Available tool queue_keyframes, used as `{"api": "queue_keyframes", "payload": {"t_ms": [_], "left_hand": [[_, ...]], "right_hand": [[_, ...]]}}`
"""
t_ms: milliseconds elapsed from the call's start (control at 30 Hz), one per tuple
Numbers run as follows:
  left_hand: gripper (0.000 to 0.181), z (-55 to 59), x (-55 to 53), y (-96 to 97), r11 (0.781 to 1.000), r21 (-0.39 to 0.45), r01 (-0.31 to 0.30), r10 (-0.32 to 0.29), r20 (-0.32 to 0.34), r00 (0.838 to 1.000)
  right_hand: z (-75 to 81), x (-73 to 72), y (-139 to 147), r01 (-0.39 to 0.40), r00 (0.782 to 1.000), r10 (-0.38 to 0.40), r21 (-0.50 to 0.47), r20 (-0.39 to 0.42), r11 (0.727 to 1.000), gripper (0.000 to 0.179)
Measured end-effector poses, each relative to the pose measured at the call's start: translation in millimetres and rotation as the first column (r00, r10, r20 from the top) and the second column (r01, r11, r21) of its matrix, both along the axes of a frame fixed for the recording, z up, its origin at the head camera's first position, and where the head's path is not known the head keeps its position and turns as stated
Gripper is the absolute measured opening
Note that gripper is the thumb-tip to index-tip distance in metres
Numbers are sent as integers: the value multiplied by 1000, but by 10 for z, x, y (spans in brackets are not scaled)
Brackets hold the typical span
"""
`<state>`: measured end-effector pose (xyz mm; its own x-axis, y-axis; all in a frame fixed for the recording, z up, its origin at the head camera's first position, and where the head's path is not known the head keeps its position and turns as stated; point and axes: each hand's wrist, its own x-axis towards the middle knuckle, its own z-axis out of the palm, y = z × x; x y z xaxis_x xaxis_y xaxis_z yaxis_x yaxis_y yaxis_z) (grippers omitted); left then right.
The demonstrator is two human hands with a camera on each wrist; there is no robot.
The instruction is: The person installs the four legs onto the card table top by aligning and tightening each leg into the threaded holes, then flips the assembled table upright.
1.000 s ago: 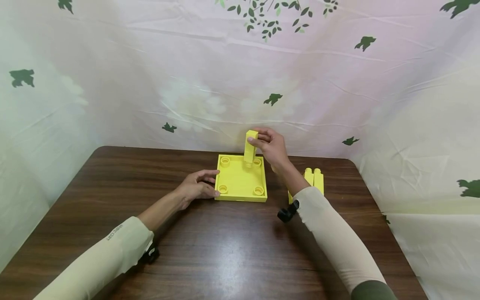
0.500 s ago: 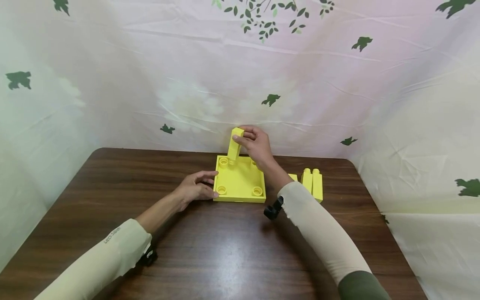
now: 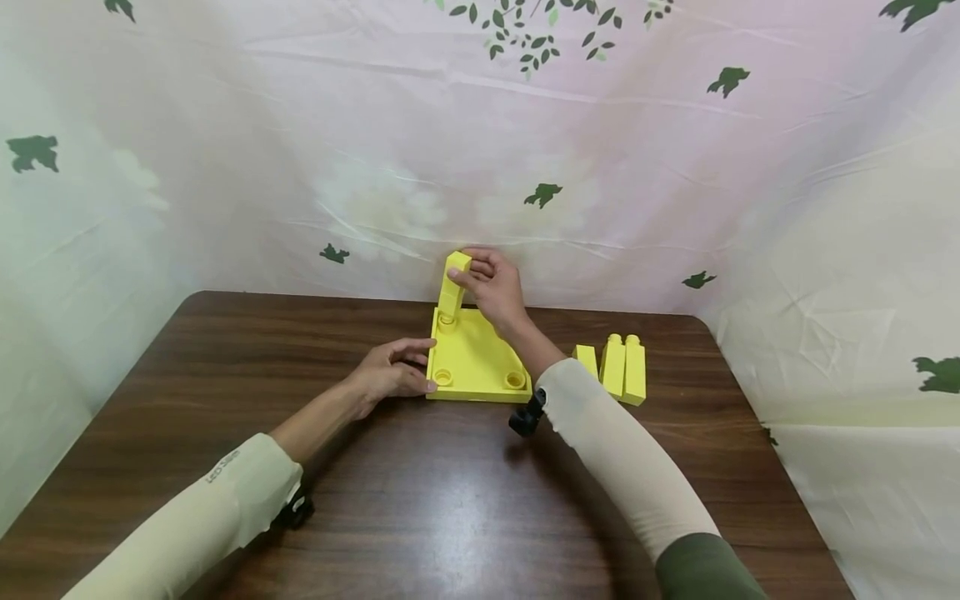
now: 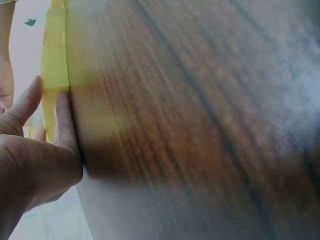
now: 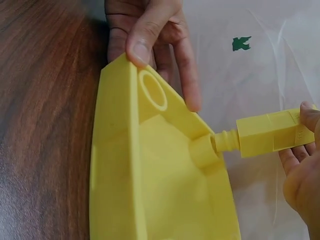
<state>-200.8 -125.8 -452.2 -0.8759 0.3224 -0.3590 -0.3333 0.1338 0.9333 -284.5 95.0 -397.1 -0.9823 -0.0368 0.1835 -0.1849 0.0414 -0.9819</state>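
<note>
the yellow tray (image 3: 480,358) lies flat by the far edge of the table (image 3: 442,500), roughly midway between its left and right edges. the right hand (image 3: 495,292) pinches a yellow leg (image 3: 453,287) between thumb and fingers, its peg (image 5: 227,141) at the mouth of the tray's far-left socket (image 5: 204,152); much of the peg shows outside, so it does not look seated. the left hand (image 3: 386,375) has its fingers spread, braced against the tray's left wall and near-left corner. if the leg is pushed while tilted, the peg could jam on the socket's rim; if the left hand's pressure slackens, the tray might skid. room looks tight at the far edge, where the backdrop (image 3: 375,167) rises close behind the right hand. on the right, a low swing of the sleeve (image 3: 615,450) could knock the two spare legs (image 3: 613,371) or the block (image 3: 585,357) it partly hides. the widest open room runs toward the table's near edge.
</note>
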Motion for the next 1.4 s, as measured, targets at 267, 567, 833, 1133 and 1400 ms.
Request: {"api": "queue_keyframes", "payload": {"t_ms": [267,567,833,1133,1400], "left_hand": [[85,0,-28,-19,1000,10,0,0,10,1000],[85,-16,-31,-25,1000,10,1,-1,13,1000],[84,-6,-32,-9,1000,4,-4,4,11,1000],[83,-7,-35,-13,1000,-2,7,-7,9,1000],[83,-24,-42,-12,1000,-13,7,-7,3,1000]], "right_hand": [[-40,-20,-71,0,1000,1,42,-25,999,43],[-104,-31,-82,-22,999,24,88,-27,996,41],[-173,-32,-78,-66,996,73,113,-51,991,49],[-246,-61,-132,-49,988,70,151,-137,987,48],[-253,-50,-133,-55,989,78,181,-126,982,45]]}}
